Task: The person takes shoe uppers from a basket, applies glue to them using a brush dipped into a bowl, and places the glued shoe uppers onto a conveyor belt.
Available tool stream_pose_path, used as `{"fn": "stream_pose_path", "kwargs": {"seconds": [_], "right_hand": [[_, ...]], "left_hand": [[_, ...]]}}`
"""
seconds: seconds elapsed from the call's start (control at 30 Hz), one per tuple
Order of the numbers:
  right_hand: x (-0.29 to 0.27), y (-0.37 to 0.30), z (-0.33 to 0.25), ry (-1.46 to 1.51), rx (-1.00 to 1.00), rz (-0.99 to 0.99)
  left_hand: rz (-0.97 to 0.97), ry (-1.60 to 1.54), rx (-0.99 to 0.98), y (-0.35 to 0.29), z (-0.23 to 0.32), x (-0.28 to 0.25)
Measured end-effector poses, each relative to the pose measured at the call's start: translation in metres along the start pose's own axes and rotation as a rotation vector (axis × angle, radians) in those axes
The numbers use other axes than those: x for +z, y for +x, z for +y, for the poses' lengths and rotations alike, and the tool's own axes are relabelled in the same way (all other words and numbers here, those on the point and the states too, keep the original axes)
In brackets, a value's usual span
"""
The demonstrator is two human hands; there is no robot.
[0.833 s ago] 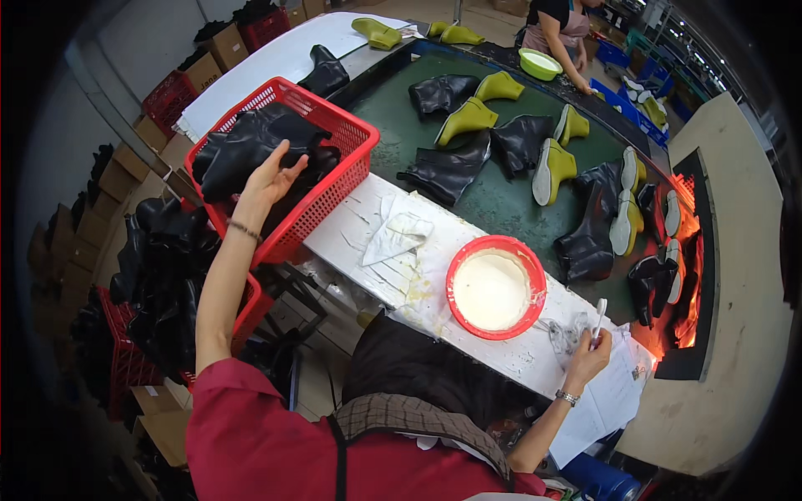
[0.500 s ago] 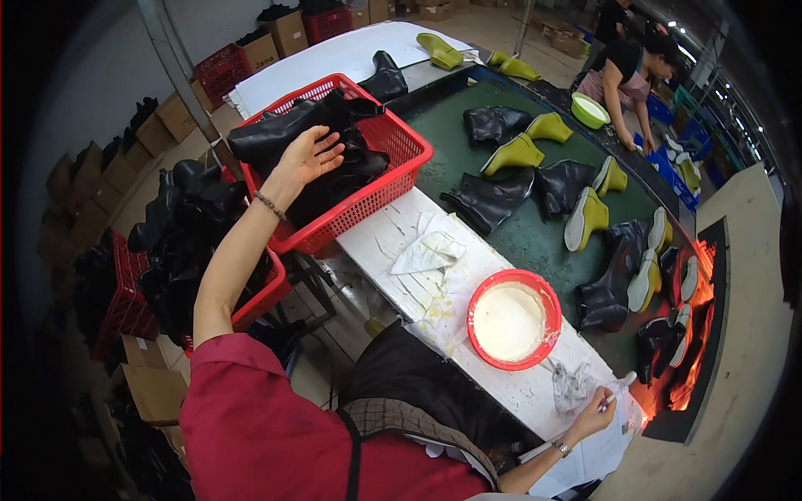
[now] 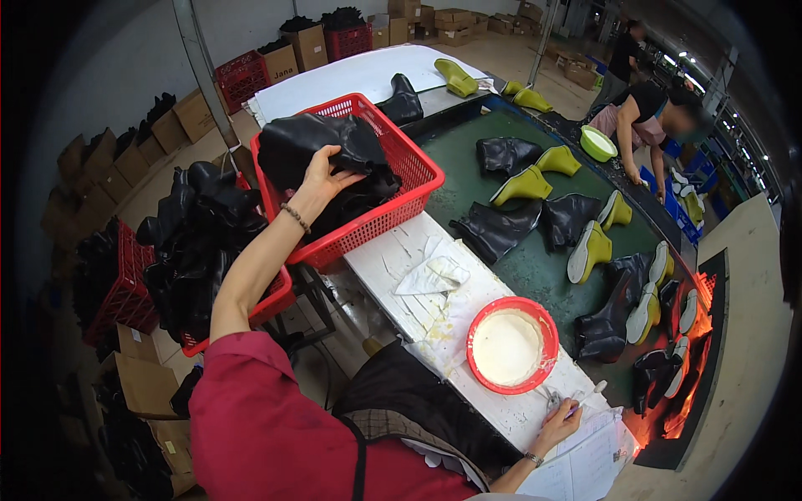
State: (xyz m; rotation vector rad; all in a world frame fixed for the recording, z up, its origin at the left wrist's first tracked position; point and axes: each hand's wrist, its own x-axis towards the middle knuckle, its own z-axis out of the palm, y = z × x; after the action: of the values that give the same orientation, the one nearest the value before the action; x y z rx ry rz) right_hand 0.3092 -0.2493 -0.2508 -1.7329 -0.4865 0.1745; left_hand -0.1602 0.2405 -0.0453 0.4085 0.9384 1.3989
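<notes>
"Where's the black boot (image 3: pixel 305 149)?"
"In the red basket (image 3: pixel 368 230), the one full of holes. The left hand (image 3: pixel 324 179) touches it; I can't tell if it grips."
"Heavy?"
"Light, I'd guess, floppy and a bit slippery. Pinch its top edge. It looks shiny and creased."
"The right hand (image 3: pixel 557 426)?"
"Holding a thin brush (image 3: pixel 600 387), near the round bowl (image 3: pixel 535 312) of creamy paste (image 3: pixel 507 346)."

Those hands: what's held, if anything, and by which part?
The right hand holds a brush by its handle; whether the left hand grips a boot is unclear.
</notes>
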Motion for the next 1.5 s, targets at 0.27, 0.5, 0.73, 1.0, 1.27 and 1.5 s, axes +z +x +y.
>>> {"fn": "stream_pose_path", "kwargs": {"seconds": [0.27,0.5,0.73,1.0,1.27,1.5], "right_hand": [[-0.001,-0.002,-0.007,0.073,0.094,0.045],[0.005,0.0,-0.005,0.031,0.043,0.084],[0.001,-0.007,-0.013,0.008,0.08,0.088],[0.011,-0.011,-0.024,0.088,0.105,0.121],[0.007,-0.006,-0.02,0.126,0.044,0.131],[-0.007,-0.014,-0.048,0.166,0.004,0.181]], "left_hand": [[-0.09,0.36,0.251,0.025,0.078,0.042],[0.233,0.706,0.226,0.145,0.028,0.041],[0.008,0.877,0.05,0.111,-0.025,0.059],[0.58,1.966,0.696,0.054,0.107,-0.052],[-0.151,1.447,0.476,0.037,0.142,-0.105],[-0.131,1.726,1.442,-0.145,0.152,-0.007]]}}
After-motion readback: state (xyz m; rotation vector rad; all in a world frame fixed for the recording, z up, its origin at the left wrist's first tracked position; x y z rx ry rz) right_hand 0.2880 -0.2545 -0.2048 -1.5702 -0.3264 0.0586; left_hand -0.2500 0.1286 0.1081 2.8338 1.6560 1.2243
